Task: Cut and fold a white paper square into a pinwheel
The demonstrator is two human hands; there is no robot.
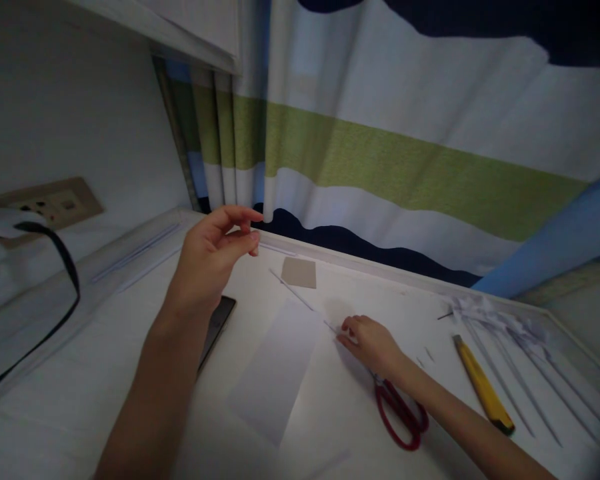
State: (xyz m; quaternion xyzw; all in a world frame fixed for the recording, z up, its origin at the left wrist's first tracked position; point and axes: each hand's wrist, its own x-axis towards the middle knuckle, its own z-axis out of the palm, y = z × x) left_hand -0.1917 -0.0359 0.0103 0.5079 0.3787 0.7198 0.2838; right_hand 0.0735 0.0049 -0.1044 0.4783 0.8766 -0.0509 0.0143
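Observation:
My left hand (215,247) is raised above the table, its thumb and forefinger a little apart with nothing visible between them. Low over the table, my right hand (373,343) has its fingers closed around the end of a thin white stick (330,327), whose tip pokes out to the left. Red-handled scissors (403,417) lie just below that hand, their blades mostly hidden. A white paper strip (280,373) lies flat between my hands. Beyond it are another thin white stick (293,290) and a small grey-brown square card (299,273).
A dark phone (219,327) is partly behind my left forearm. On the right lie a yellow utility knife (483,387), several thin rods (500,373) and crumpled whitish material (485,313). A curtain (380,147) hangs behind; a black cable (70,280) runs at left.

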